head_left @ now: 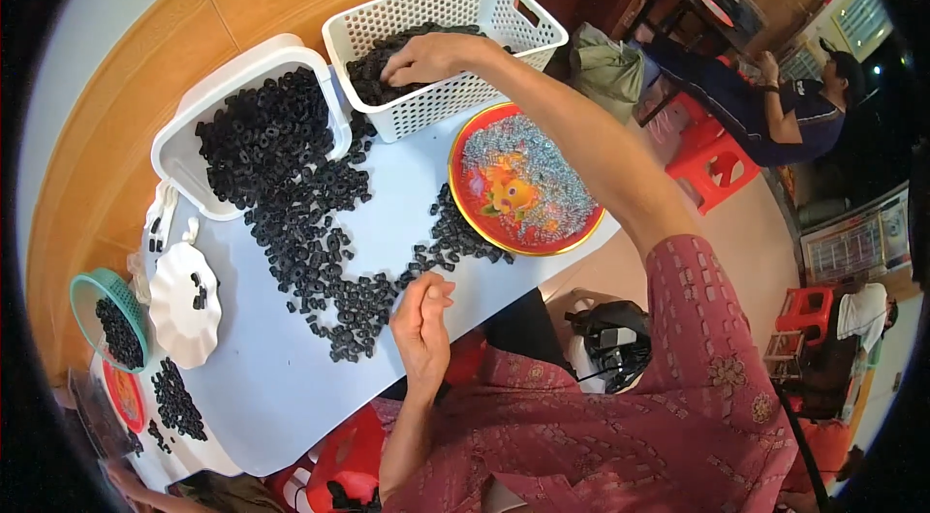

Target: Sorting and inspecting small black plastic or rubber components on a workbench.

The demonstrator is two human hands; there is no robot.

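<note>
My right hand (431, 61) reaches over the white perforated basket (444, 92), its fingers curled down at the small black ring-like pieces (366, 79) inside. Whether those fingers hold a piece is hidden. My left hand (423, 324) is just above the near edge of the table, beside loose black pieces (358, 314). Its fingers are bent in against the thumb, and anything between them is too small to make out. Between my arms sits a round red tray (455, 179) with a yellow rim, holding many small silvery metal bits (533, 155).
A white tub (179, 159) lies tipped, black pieces spilling onto the pale table (252, 387). At left are a scalloped white plate (184, 305), a green basket (79, 305) and another red tray (124, 397). A person (814, 111) sits near red stools (712, 159) at right.
</note>
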